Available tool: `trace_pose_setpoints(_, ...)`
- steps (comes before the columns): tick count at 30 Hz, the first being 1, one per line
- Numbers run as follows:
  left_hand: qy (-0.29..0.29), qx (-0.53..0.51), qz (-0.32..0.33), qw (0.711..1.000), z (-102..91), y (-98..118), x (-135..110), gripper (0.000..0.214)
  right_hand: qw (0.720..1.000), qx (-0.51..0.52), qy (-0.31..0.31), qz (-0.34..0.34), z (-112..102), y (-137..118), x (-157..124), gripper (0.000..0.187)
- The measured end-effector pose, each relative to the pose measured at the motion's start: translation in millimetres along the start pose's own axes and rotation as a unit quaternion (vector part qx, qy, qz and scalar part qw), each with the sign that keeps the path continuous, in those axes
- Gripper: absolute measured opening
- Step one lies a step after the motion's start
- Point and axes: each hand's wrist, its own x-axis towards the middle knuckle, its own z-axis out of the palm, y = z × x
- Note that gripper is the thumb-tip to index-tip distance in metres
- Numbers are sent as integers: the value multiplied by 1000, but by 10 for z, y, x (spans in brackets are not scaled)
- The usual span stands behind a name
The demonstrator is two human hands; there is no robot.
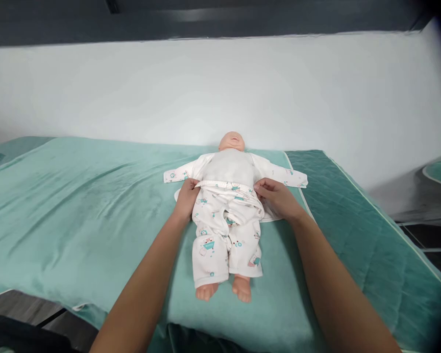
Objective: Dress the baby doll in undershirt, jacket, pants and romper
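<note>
A baby doll lies on its back on a teal blanket, head toward the wall, bare feet toward me. It wears white printed trousers. An open white printed top is spread under it, sleeves out to both sides, torso bare. My left hand grips the waistband at the doll's left-side hip as I see it, fingers curled. My right hand pinches the waistband on the other side.
The blanket covers a bed or table against a white wall. A darker quilted teal cover lies to the right. The near edge drops to a dark floor at right and lower left.
</note>
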Motion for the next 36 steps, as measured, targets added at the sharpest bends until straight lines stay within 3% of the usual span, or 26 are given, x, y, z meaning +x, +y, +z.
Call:
trace_pose_setpoints(5,-92,-71,-27,993,-73,24,-3,21,1000,18,-22,3,-18,-44,-52,33)
trace_pose_setpoints(11,-166,-205,-43,964,-183,76,-86,21,996,-12,-85,-5,-53,-151,-179,33)
trace_pose_setpoints(16,-203,-235,-50,949,-195,127,-101,23,991,-62,-97,-69,-65,-149,-198,29)
trace_pose_setpoints(19,-198,-203,-54,957,-202,146,-115,24,993,-62,-50,-91,-62,-80,-163,29)
trace_pose_setpoints(23,-197,-152,-35,968,-221,163,-145,28,997,-33,44,-61,-8,15,-98,32)
trace_pose_setpoints(30,-219,-129,-2,967,-256,155,-161,25,985,22,155,-78,82,17,-28,29)
trace_pose_setpoints(36,-229,-133,11,964,-262,133,-168,30,998,-16,42,-46,6,-28,-94,30)
